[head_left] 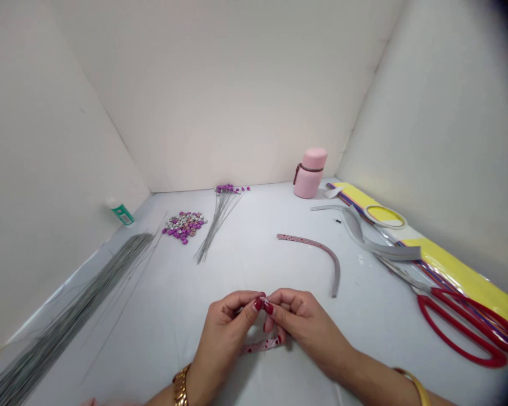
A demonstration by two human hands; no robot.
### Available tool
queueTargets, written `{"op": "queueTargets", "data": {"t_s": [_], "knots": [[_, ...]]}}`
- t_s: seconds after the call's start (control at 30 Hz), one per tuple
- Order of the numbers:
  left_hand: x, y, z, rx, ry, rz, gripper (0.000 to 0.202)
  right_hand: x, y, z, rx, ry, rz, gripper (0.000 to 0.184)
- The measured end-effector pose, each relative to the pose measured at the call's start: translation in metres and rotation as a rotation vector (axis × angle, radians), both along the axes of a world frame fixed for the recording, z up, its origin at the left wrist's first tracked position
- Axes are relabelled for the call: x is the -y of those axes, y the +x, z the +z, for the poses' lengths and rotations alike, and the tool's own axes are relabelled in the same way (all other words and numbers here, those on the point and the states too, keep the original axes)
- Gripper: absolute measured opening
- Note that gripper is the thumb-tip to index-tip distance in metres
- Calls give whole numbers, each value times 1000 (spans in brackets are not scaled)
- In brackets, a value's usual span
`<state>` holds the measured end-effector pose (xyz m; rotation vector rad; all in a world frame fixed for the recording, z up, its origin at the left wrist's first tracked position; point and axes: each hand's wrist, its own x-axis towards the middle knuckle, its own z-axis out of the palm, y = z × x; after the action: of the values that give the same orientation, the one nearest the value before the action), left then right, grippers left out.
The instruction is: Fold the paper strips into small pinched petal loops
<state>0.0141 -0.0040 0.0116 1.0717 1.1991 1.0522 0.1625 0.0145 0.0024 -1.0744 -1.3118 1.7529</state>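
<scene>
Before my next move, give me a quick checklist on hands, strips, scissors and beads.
1. Left hand and right hand on the heart strip: ok, both pinch it.
2. Pinched part neatly aligned: cannot tell, mostly covered.
3. Scissors clear of both hands: ok, lying off to the right.
4. Spare strip straight: not ok, it curves.
5. Bead heap clear of both hands: ok, beyond them, to the left.

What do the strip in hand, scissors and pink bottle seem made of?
Strip: thin, flat, spotted finish; perhaps paper or ribbon. Scissors: blades likely steel, greyish with a sheen; glossy red handles probably plastic. Pink bottle: smooth satin finish, painted metal or plastic, unclear which.
</scene>
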Motion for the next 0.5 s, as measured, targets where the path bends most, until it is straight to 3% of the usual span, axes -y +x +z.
{"op": "queueTargets", "data": {"t_s": [0.13,0.5], "knots": [[2,2,2,56,-27,-9,19,0,0,-1,29,3,-8,30],[0,4,-4,13,-76,120,15,1,0,4,59,54,51,25]]}}
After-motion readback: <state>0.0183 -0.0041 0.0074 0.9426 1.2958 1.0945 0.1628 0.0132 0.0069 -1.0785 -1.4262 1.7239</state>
